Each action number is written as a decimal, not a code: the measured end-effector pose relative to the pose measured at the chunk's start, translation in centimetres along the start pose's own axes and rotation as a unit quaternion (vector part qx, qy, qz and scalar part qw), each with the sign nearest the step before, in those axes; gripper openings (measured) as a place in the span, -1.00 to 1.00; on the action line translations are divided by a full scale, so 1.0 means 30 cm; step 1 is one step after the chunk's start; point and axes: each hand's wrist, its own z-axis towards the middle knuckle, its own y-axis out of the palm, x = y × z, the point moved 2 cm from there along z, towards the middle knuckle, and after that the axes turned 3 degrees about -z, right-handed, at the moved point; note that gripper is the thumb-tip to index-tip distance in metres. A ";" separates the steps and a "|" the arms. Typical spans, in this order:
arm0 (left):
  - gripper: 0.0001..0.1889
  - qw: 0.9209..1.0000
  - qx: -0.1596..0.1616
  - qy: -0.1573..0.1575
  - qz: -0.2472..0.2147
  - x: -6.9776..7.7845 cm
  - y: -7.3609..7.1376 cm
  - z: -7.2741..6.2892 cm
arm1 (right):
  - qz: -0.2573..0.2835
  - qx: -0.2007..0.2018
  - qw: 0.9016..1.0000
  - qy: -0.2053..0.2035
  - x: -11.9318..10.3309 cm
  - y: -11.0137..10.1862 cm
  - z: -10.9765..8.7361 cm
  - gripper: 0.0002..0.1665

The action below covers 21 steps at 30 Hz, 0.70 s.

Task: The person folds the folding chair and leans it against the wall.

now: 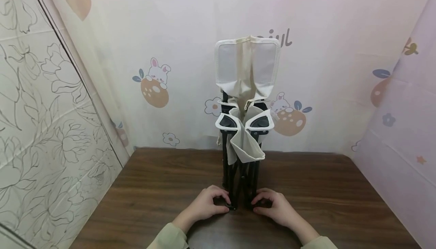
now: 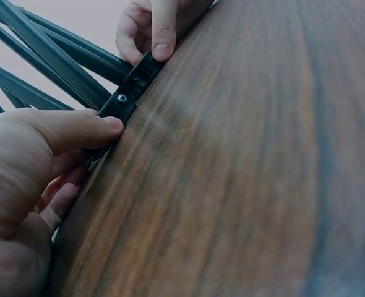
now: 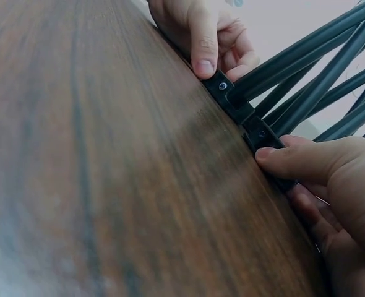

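A folded camp chair (image 1: 250,147) with cream fabric and black metal tubes stands upright on the wooden table. Its legs are bunched together, and the backrest rises above the creased seat. My left hand (image 1: 206,203) pinches the chair's near left foot (image 2: 116,106), a black plastic piece with a screw, between thumb and fingers. On the other side, my right hand (image 1: 277,207) grips the near right foot (image 3: 264,134) the same way. In both wrist views the two feet sit close together, down at the tabletop. Some of my fingers are hidden behind the feet.
The dark brown table (image 1: 163,181) reaches back to a patterned cloth wall (image 1: 190,52), close behind the chair. A flower-print panel (image 1: 51,128) borders the left side, and another cloth (image 1: 398,158) borders the right.
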 end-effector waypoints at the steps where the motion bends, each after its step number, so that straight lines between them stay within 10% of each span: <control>1: -0.85 1.000 0.001 0.001 0.000 -0.001 0.000 0.000 | 0.001 0.000 1.000 -0.001 0.000 0.001 0.000 -0.82; 21: -0.87 1.000 0.004 -0.001 -0.009 0.003 0.001 -0.004 | -0.011 0.004 1.000 0.006 0.007 0.008 -0.005 -0.83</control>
